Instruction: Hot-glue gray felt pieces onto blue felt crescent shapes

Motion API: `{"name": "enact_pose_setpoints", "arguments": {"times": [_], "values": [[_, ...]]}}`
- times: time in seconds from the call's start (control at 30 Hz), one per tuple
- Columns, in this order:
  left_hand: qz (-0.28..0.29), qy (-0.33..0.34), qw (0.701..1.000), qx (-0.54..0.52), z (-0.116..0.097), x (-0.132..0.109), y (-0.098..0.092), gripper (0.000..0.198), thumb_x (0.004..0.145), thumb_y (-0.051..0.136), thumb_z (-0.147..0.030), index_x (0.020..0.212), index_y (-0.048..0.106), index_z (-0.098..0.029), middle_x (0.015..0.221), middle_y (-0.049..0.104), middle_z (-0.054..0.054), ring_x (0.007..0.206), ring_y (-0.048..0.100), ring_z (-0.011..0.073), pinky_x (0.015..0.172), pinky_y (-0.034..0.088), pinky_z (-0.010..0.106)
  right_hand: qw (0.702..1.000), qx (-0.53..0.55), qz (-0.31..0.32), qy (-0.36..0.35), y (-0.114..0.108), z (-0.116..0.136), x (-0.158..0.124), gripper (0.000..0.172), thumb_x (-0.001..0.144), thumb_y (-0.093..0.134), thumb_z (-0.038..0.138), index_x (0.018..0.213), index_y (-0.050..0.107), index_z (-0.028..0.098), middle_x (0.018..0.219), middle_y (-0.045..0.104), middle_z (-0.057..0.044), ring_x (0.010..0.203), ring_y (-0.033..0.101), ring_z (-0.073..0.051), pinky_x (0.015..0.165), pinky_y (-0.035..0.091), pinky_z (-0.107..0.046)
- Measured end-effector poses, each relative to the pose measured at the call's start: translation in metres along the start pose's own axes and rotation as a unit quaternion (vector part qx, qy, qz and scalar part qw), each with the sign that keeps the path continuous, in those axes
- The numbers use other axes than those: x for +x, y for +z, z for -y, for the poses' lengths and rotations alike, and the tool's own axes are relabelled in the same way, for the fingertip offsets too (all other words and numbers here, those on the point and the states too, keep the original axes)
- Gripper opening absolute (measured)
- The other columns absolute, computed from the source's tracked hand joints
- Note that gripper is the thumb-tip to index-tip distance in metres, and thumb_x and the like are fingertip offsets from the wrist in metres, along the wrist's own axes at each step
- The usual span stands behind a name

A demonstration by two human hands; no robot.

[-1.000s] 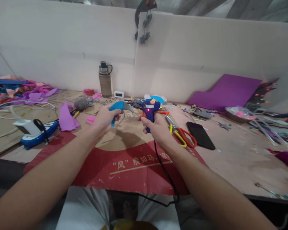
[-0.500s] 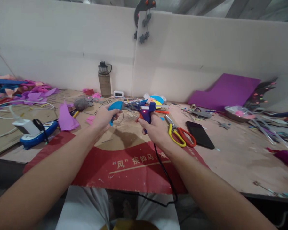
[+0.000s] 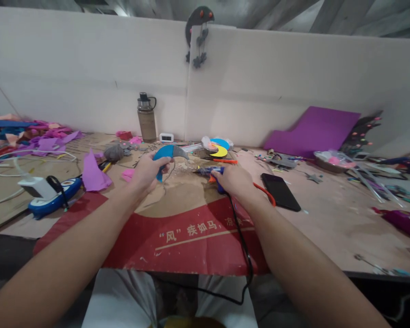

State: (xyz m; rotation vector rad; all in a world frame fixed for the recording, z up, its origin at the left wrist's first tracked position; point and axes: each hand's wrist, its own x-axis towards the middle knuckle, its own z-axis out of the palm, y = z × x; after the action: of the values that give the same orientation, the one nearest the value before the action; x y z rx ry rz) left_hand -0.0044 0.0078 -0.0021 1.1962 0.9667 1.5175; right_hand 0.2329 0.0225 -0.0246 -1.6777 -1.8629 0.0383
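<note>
Your left hand (image 3: 149, 169) is partly closed, thumb and fingers pinching a blue-and-grey crescent (image 3: 164, 154) by its blue part. The crescent sits at your left fingertips, its grey tip pointing right, toward the side where your other hand is. Your right hand (image 3: 237, 181) is curled over a glue gun (image 3: 220, 182) and grasping it; your fingers hide much of its body, so you cannot tell where they press. Its nozzle end pokes out to the left of your right hand, lower than the crescent and apart from it.

Between your hands lies tan cardboard, and nearer your body its red printed part (image 3: 191, 255) runs to the table's front edge. A black cord (image 3: 239, 232) drops from just below your right hand and over that edge. Just right of the same hand shows a red scissor handle (image 3: 269, 195), with a phone (image 3: 280, 192) a little farther right. Beyond your right hand lie an orange strip (image 3: 225, 161) and a yellow crescent (image 3: 219, 151). Left of your left hand stands a purple scrap (image 3: 94, 173), with a blue power strip (image 3: 56, 199) past it.
</note>
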Motion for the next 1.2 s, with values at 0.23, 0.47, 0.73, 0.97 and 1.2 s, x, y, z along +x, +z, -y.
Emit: {"name": "enact_pose_setpoints", "arguments": {"times": [0.23, 0.47, 0.73, 0.97, 1.2], "values": [[-0.017, 0.065, 0.995, 0.07, -0.001, -0.005, 0.004, 0.017, 0.065, 0.068, -0.022, 0.075, 0.056, -0.015, 0.062, 0.059, -0.001, 0.049, 0.048, 0.0077, 0.048, 0.036, 0.021, 0.891, 0.453, 0.012, -0.021, 0.02, 0.079, -0.023, 0.031, 0.074, 0.062, 0.029, 0.093, 0.04, 0.022, 0.103, 0.063, -0.009, 0.097, 0.061, -0.018, 0.086, 0.048, -0.037], [-0.073, 0.092, 0.986, 0.12, 0.003, -0.001, -0.005, 0.013, 0.066, 0.065, -0.023, 0.073, 0.056, -0.017, 0.057, 0.057, -0.003, 0.048, 0.049, 0.0091, 0.047, 0.036, 0.022, 0.778, 0.607, 0.15, 0.058, 0.043, 0.113, -0.02, 0.038, 0.073, 0.063, 0.028, 0.095, 0.033, 0.024, 0.072, 0.053, 0.006, 0.061, 0.057, -0.012, 0.064, 0.051, -0.031], [-0.079, 0.101, 0.976, 0.178, 0.004, -0.002, -0.006, 0.011, 0.068, 0.064, -0.023, 0.069, 0.054, -0.018, 0.056, 0.057, -0.001, 0.049, 0.05, 0.0101, 0.046, 0.036, 0.023, 0.957, 0.234, -0.041, -0.164, 0.016, 0.098, -0.019, 0.007, 0.078, 0.052, 0.014, 0.083, 0.054, 0.018, 0.088, 0.058, -0.006, 0.083, 0.053, -0.016, 0.076, 0.043, -0.032], [-0.079, 0.1, 0.979, 0.161, 0.003, -0.003, -0.002, 0.011, 0.068, 0.065, -0.023, 0.074, 0.058, -0.017, 0.058, 0.057, -0.001, 0.049, 0.049, 0.0094, 0.047, 0.036, 0.022, 0.928, 0.359, 0.083, -0.05, 0.032, 0.095, -0.021, 0.031, 0.078, 0.062, 0.032, 0.101, 0.048, 0.018, 0.089, 0.065, -0.005, 0.078, 0.061, -0.016, 0.07, 0.047, -0.031], [-0.074, 0.082, 0.981, 0.161, 0.001, -0.004, 0.0, 0.01, 0.066, 0.064, -0.021, 0.069, 0.055, -0.017, 0.056, 0.056, -0.001, 0.048, 0.05, 0.0098, 0.046, 0.035, 0.022, 0.963, 0.157, -0.007, -0.22, 0.016, 0.095, -0.022, 0.018, 0.09, 0.044, 0.018, 0.081, 0.059, 0.018, 0.083, 0.062, -0.005, 0.079, 0.056, -0.016, 0.072, 0.042, -0.03]]}}
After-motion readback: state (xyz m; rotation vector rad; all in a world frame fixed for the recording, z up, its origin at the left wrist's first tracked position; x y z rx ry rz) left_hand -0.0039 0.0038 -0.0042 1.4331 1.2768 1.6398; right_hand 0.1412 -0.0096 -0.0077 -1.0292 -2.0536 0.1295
